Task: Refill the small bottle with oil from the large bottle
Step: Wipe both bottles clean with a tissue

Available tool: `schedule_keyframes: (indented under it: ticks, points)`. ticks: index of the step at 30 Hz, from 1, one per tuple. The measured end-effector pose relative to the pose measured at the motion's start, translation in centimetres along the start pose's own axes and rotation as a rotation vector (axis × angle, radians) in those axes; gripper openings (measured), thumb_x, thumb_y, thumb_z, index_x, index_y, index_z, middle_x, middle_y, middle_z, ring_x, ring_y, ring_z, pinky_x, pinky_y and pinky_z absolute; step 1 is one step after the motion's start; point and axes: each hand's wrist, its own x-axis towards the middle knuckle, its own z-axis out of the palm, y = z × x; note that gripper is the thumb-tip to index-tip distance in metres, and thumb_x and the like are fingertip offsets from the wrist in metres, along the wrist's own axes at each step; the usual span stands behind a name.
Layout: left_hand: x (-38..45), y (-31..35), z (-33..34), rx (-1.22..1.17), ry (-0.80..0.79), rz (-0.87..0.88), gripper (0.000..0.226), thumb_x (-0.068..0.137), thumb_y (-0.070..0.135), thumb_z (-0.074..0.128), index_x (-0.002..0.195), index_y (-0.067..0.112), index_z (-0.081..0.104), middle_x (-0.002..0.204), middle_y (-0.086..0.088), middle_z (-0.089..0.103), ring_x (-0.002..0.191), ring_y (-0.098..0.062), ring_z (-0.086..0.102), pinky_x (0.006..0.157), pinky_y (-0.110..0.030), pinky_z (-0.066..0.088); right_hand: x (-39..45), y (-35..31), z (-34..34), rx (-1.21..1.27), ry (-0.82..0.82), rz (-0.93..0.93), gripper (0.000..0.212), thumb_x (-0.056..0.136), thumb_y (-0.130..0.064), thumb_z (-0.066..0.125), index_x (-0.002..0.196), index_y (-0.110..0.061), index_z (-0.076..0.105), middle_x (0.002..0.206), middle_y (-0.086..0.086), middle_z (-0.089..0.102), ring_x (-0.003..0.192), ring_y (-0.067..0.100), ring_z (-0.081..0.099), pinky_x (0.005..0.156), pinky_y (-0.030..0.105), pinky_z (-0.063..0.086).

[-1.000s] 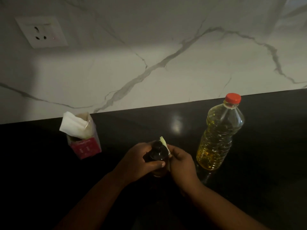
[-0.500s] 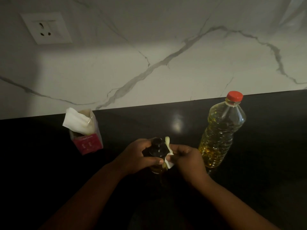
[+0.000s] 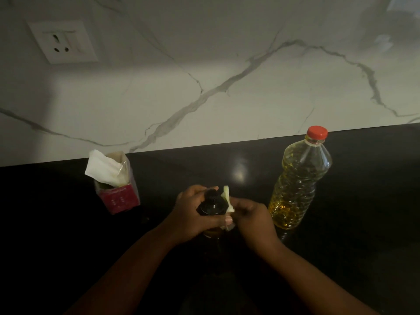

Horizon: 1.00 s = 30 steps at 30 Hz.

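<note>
**Small bottle gripped and wiped beside capped large bottle**

Two bottles are seen on the table (image 3: 363, 223), a glossy black slab carrying a pale reflection; one small bottle (image 3: 212, 204), dark, rounded at the shoulder and topped with a black cap, is held near the middle, its lower part hidden by the fingers; one large bottle (image 3: 297, 183) stands upright just to its right, apart from it, made of clear ribbed plastic, filled with yellow oil up to the shoulder and closed by a round red cap (image 3: 317, 132).

The small bottle is gripped by the left hand (image 3: 193, 212), whose fingers are curled round its body, the thumb laid across the front; a piece of tissue (image 3: 228, 198), thin, crumpled and whitish, is pinched by the right hand (image 3: 252, 217) and pressed against the right side of the small bottle; two bare forearms are seen rising from the lower edge.

One box (image 3: 118, 192) stands well to the left, upright and rectangular, red on its front face with small pale print too blurred to be read; one white sheet (image 3: 102, 169), soft and folded, sticks out of its open top.

Behind the table a wall (image 3: 227, 64) of smooth white marble is seen, crossed by grey veins; one white square socket (image 3: 62, 40) is set in it at the upper left.
</note>
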Motion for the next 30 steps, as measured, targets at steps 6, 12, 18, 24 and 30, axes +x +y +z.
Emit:
schedule_keyframes:
  ticks: [6,12,18,24,30]
  points:
    - [-0.8,-0.7,1.4,-0.085,0.224,-0.006,0.088,0.067,0.035,0.087,0.143,0.035,0.041,0.104,0.019,0.051,0.101,0.005,0.055,0.081,-0.001,0.038,-1.7,2.0,1.2,-0.245,-0.049,-0.068,0.021,0.094,-0.01,0.055,0.109,-0.019,0.066,0.095,-0.014,0.061,0.091,-0.004,0.061,0.068,0.004,0.044]
    - [-1.5,-0.5,0.0,-0.125,0.122,-0.062,0.101,0.065,0.035,0.088,0.136,0.058,0.02,0.11,0.033,0.048,0.096,0.02,0.048,0.079,0.0,0.037,-1.1,1.1,1.0,-0.107,-0.087,0.046,0.026,0.091,-0.002,0.057,0.096,-0.023,0.071,0.084,-0.011,0.069,0.073,-0.007,0.065,0.061,0.004,0.046]
    - [-0.9,-0.8,-1.8,-0.155,-0.096,-0.09,0.105,0.063,0.037,0.088,0.13,0.074,0.016,0.131,0.028,0.052,0.126,0.004,0.049,0.11,-0.029,0.04,-0.3,-1.7,0.4,-0.011,-0.055,-0.206,0.033,0.091,0.005,0.053,0.111,-0.014,0.07,0.107,-0.008,0.068,0.096,-0.008,0.063,0.079,0.008,0.049]
    - [-0.4,-1.2,-2.6,-0.185,-0.222,-0.058,0.115,0.076,0.015,0.082,0.148,0.052,0.0,0.146,0.017,0.043,0.105,0.039,0.033,0.08,0.007,0.035,-1.8,1.8,1.4,-0.123,-0.167,-0.059,0.039,0.095,-0.004,0.049,0.098,-0.039,0.065,0.092,-0.015,0.069,0.086,-0.013,0.062,0.07,0.004,0.046]
    - [-0.7,-0.9,-2.6,-0.146,-0.266,-0.042,0.113,0.072,0.029,0.079,0.139,0.064,-0.004,0.149,0.03,0.028,0.145,-0.001,0.024,0.115,-0.031,0.034,-0.2,-0.2,0.5,0.033,-0.134,-0.039,0.03,0.091,0.005,0.052,0.105,-0.013,0.072,0.093,-0.006,0.073,0.084,-0.002,0.068,0.066,0.007,0.049]
